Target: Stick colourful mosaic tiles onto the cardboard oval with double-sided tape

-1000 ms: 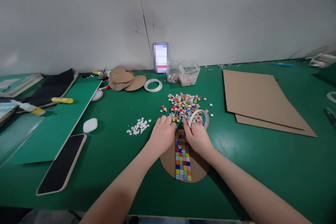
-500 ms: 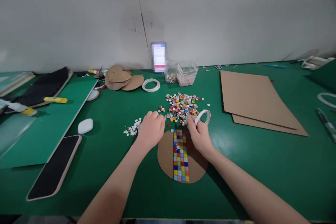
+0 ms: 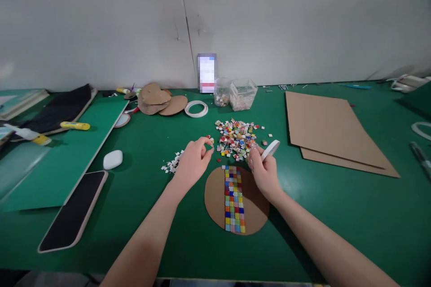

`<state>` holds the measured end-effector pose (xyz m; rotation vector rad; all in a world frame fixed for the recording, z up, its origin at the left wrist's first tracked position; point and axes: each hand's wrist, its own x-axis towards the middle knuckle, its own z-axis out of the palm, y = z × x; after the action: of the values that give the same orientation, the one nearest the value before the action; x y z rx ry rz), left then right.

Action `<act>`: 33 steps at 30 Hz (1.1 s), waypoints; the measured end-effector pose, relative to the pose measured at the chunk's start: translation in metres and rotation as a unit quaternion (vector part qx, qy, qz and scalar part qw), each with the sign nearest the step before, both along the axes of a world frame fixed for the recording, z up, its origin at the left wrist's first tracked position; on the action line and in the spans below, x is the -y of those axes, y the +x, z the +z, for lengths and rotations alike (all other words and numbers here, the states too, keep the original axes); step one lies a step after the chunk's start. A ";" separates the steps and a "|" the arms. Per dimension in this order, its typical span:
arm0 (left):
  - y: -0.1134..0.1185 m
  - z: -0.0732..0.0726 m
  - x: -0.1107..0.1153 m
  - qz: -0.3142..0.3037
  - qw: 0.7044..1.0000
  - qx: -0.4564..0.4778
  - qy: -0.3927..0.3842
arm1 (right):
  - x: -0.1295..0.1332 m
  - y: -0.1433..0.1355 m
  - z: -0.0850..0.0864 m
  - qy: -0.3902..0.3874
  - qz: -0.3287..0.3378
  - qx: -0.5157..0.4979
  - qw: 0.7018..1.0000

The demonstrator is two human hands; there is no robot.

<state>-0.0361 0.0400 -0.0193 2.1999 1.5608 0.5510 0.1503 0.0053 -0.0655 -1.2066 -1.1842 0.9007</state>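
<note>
A round cardboard piece (image 3: 214, 202) lies in front of me, with a strip of small coloured mosaic tiles (image 3: 234, 202) running down its middle. My right hand (image 3: 264, 172) is closed round a white roll of tape (image 3: 271, 149), above the board's upper right edge. Its fingertips are pressed together beside a heap of loose mosaic tiles (image 3: 235, 136). My left hand (image 3: 193, 161) hovers by the heap's left side, index finger and thumb curled tip to tip. Anything between those tips is too small to make out. White paper scraps (image 3: 171, 163) lie partly behind this hand.
Clear containers (image 3: 243, 95) and a lit phone (image 3: 207, 73) stand at the back, near another tape roll (image 3: 196, 109) and cardboard discs (image 3: 153, 98). Cardboard sheets (image 3: 333, 130) lie right. A dark phone (image 3: 74, 210) and white earphone case (image 3: 112, 159) lie left.
My left thumb and index finger have come into view in a pinch shape. My right hand has shifted slightly right, and the tape roll in it has turned more edge-on.
</note>
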 end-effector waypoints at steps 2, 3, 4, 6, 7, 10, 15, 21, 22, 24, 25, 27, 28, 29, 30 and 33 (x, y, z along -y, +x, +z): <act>-0.003 -0.001 -0.002 -0.020 0.999 -0.027 -0.020 | 0.001 -0.001 0.000 -0.001 -0.013 -0.002 1.000; -0.004 -0.001 -0.002 -0.035 0.998 -0.038 -0.031 | 0.001 -0.002 0.000 -0.001 -0.017 -0.003 1.000; -0.004 -0.002 -0.003 -0.052 0.997 -0.046 -0.040 | 0.001 -0.002 0.000 -0.002 -0.016 -0.003 1.000; -0.004 -0.003 -0.002 -0.084 0.994 -0.057 -0.051 | 0.001 -0.003 0.001 -0.003 -0.015 -0.002 1.000; -0.004 -0.004 -0.001 -0.096 0.992 -0.061 -0.054 | 0.001 -0.003 0.001 -0.004 -0.014 -0.003 1.000; -0.003 -0.004 0.001 -0.121 0.989 -0.070 -0.051 | 0.001 -0.004 0.001 -0.010 -0.011 -0.004 1.000; -0.001 -0.002 0.004 -0.148 0.985 -0.079 -0.042 | 0.000 -0.003 0.000 -0.007 -0.022 0.009 1.000; 0.007 -0.010 0.005 -0.149 0.983 -0.106 -0.015 | 0.001 -0.003 0.005 -0.011 -0.023 0.000 1.000; 0.009 -0.014 0.004 -0.149 0.982 -0.117 0.001 | 0.001 -0.003 0.005 -0.012 -0.022 0.001 1.000; 0.012 -0.020 0.004 -0.144 0.980 -0.135 0.029 | 0.001 -0.003 0.006 -0.012 -0.020 0.004 1.000; 0.013 -0.023 0.003 -0.140 0.980 -0.139 0.036 | 0.001 -0.003 0.006 -0.011 -0.020 0.006 1.000; 0.014 -0.027 0.003 -0.131 0.981 -0.139 0.035 | 0.002 -0.003 0.005 -0.009 -0.020 0.010 1.000; 0.013 -0.027 0.003 -0.127 0.981 -0.141 0.034 | 0.002 -0.003 0.005 -0.009 -0.019 0.010 1.000; 0.012 -0.027 0.003 -0.125 0.982 -0.137 0.027 | 0.002 -0.003 0.005 -0.010 -0.018 0.009 1.000; 0.011 -0.025 0.003 -0.122 0.985 -0.117 0.012 | 0.002 -0.003 0.006 -0.012 -0.016 0.006 1.000; 0.010 -0.013 0.006 -0.109 0.989 0.053 -0.086 | 0.003 -0.003 0.008 -0.014 -0.003 -0.005 1.000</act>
<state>-0.0262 0.0341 -0.0321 2.1387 1.2446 0.4404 0.1470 0.0024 -0.0577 -1.2263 -1.1620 0.9200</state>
